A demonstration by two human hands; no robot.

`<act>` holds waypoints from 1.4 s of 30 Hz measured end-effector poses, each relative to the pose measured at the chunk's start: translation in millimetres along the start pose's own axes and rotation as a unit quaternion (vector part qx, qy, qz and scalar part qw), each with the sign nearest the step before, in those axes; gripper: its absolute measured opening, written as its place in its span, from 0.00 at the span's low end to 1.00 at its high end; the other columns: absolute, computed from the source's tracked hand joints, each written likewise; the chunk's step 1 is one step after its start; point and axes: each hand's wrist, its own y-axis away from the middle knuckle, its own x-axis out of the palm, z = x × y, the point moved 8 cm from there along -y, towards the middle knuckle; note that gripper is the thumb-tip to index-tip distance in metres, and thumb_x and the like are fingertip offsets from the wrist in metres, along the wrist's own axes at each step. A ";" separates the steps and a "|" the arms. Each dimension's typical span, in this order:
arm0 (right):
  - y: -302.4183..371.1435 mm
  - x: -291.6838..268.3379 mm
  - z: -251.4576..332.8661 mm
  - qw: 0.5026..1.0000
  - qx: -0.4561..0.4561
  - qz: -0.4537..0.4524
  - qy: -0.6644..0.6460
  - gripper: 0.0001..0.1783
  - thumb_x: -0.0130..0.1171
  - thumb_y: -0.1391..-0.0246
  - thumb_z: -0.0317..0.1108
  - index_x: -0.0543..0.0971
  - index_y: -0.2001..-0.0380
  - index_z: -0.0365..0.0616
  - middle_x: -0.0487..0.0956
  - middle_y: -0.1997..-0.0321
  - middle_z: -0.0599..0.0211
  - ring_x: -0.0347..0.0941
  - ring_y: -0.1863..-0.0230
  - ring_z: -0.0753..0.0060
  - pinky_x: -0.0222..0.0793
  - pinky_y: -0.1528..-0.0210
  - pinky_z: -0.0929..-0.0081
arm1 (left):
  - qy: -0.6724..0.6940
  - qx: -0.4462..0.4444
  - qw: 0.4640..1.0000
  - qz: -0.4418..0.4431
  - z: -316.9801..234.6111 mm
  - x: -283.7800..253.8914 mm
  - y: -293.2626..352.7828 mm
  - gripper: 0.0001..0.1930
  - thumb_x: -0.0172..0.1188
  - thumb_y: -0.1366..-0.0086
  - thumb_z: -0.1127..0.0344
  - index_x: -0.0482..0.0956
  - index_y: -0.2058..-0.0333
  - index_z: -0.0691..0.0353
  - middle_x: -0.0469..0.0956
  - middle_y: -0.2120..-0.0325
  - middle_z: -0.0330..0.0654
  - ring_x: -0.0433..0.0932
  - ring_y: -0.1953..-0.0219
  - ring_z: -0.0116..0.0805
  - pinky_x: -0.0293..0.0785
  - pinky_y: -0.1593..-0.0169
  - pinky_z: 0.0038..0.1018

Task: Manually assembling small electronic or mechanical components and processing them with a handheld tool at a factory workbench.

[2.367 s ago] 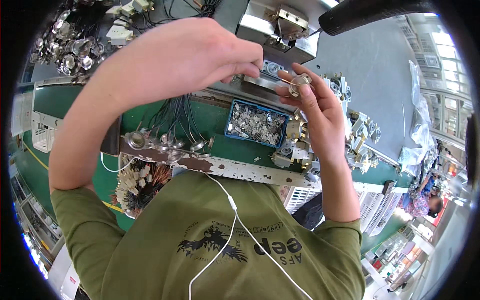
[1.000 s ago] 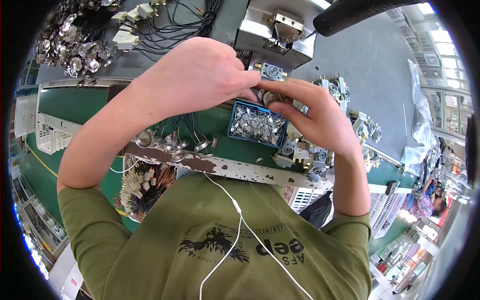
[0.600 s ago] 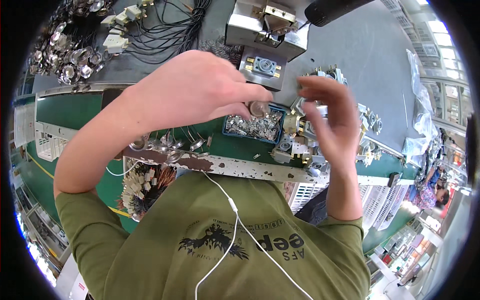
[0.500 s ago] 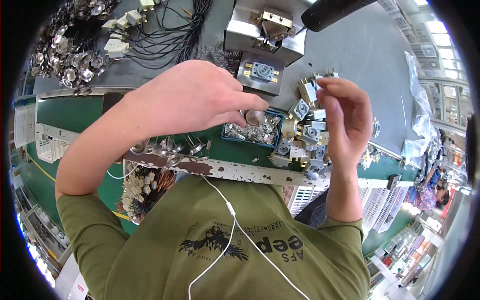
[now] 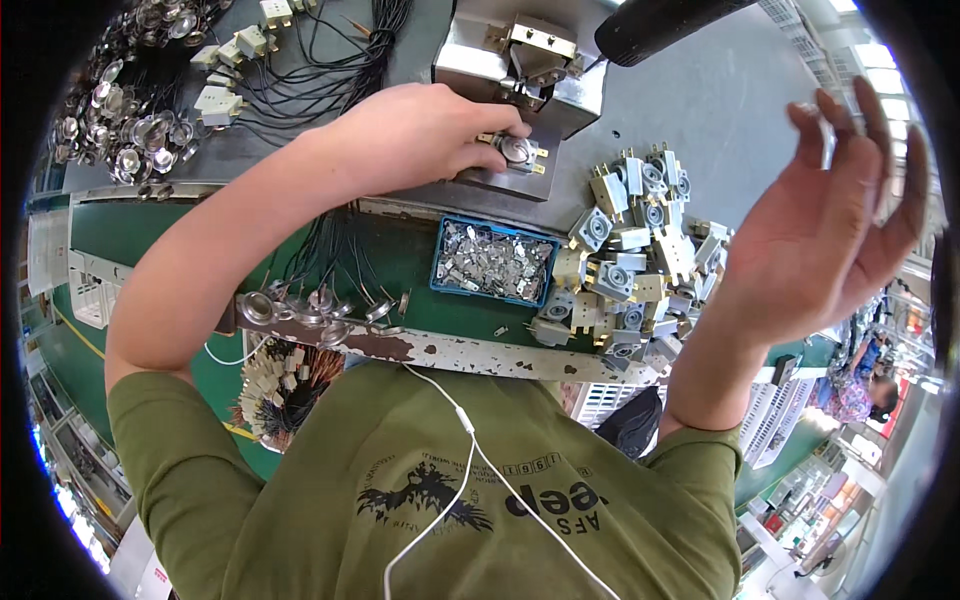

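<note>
My left hand pinches a small round metal cap between thumb and forefinger. The cap sits over a grey square switch-like block with brass terminals, and whether the two touch is hard to tell. That block rests on a flat steel plate in front of a metal press fixture. Raised out to the right, my right hand is open with its fingers spread and nothing visible in it. A pile of similar grey and white blocks lies nearest to it.
A blue tray of small metal parts stands at the near edge. Wired metal discs lie left of it. Far left are more discs, white connectors and bundled black cables. A dark cylindrical tool juts in above.
My left hand has carried the metal cap from above the tray to the block on the steel plate. My right hand has swung from the pile up to the right and spread its fingers.
</note>
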 end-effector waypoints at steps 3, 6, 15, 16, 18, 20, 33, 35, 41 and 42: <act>-24.9 26.2 -10.9 0.998 -0.040 -0.035 0.025 0.33 0.62 0.36 0.34 0.63 0.34 0.32 0.79 0.48 0.42 0.81 0.51 0.58 0.79 0.51 0.67 | -0.025 0.008 0.999 -0.018 0.0 1.5 0.4 0.17 0.60 0.30 0.53 0.79 0.45 0.47 0.86 0.67 0.47 0.84 0.63 0.52 0.79 0.58 0.45; -40.5 48.1 -7.2 0.992 -0.079 -0.080 0.056 0.45 0.73 0.41 0.41 0.60 0.32 0.31 0.80 0.52 0.46 0.82 0.51 0.60 0.79 0.50 0.73 | -0.047 0.006 0.999 -0.012 0.1 2.2 -0.6 0.18 0.59 0.29 0.52 0.79 0.44 0.45 0.85 0.67 0.46 0.84 0.64 0.52 0.79 0.59 0.45; -53.2 79.7 -47.4 0.989 0.125 0.076 0.016 0.25 0.70 0.39 0.45 0.76 0.49 0.37 0.81 0.60 0.64 0.78 0.57 0.75 0.73 0.54 0.78 | -0.091 0.007 0.994 -0.068 -3.0 4.4 2.8 0.18 0.59 0.29 0.49 0.79 0.44 0.43 0.84 0.72 0.43 0.84 0.68 0.50 0.79 0.64 0.44; -52.1 79.5 -47.2 0.989 0.125 0.077 0.014 0.25 0.70 0.39 0.45 0.76 0.49 0.37 0.81 0.60 0.64 0.78 0.57 0.75 0.73 0.54 0.78 | -0.095 0.010 0.993 -0.067 -3.1 4.0 2.8 0.18 0.59 0.29 0.49 0.79 0.45 0.44 0.84 0.73 0.43 0.84 0.68 0.50 0.79 0.64 0.43; -47.8 73.0 -45.8 0.985 0.164 0.035 0.024 0.20 0.69 0.38 0.44 0.77 0.56 0.39 0.81 0.62 0.67 0.76 0.64 0.77 0.71 0.58 0.79 | -0.097 0.012 0.993 -0.067 -1.4 3.6 3.1 0.18 0.59 0.30 0.49 0.79 0.45 0.44 0.84 0.73 0.43 0.84 0.68 0.49 0.79 0.65 0.43; -46.7 76.9 -33.1 0.986 0.153 0.047 0.049 0.18 0.68 0.38 0.42 0.80 0.56 0.37 0.81 0.63 0.64 0.77 0.66 0.75 0.72 0.59 0.78 | -0.075 0.019 0.995 -0.064 0.4 4.2 3.9 0.18 0.59 0.29 0.49 0.78 0.45 0.45 0.84 0.72 0.44 0.84 0.67 0.49 0.79 0.64 0.44; -32.2 69.6 -2.3 0.990 0.065 -0.124 0.006 0.13 0.65 0.37 0.32 0.77 0.59 0.31 0.80 0.67 0.56 0.75 0.78 0.75 0.73 0.76 0.76 | -0.099 0.013 0.995 -0.021 -4.8 8.8 4.6 0.17 0.58 0.29 0.51 0.77 0.46 0.47 0.84 0.69 0.46 0.85 0.63 0.49 0.79 0.62 0.45; -26.5 72.2 -8.9 0.986 0.094 -0.140 -0.014 0.12 0.65 0.37 0.31 0.78 0.59 0.32 0.80 0.69 0.59 0.74 0.79 0.75 0.72 0.77 0.77 | -0.082 0.011 0.996 -0.026 -2.4 9.7 4.8 0.17 0.58 0.29 0.51 0.77 0.46 0.48 0.84 0.70 0.46 0.85 0.63 0.50 0.79 0.61 0.45; -22.9 73.7 -34.7 0.982 0.133 -0.133 0.005 0.10 0.68 0.39 0.29 0.78 0.61 0.36 0.78 0.75 0.64 0.73 0.81 0.74 0.69 0.77 0.78 | -0.061 0.008 0.998 -0.009 -3.7 5.0 2.9 0.16 0.58 0.28 0.52 0.76 0.47 0.49 0.83 0.70 0.47 0.84 0.63 0.50 0.79 0.60 0.45; -23.1 77.7 -34.7 0.985 0.116 -0.127 -0.005 0.10 0.68 0.39 0.29 0.77 0.60 0.36 0.78 0.75 0.64 0.73 0.81 0.74 0.69 0.77 0.78 | -0.060 0.013 0.998 -0.015 -3.9 4.5 3.3 0.15 0.58 0.28 0.52 0.76 0.48 0.49 0.83 0.70 0.47 0.84 0.63 0.50 0.79 0.60 0.45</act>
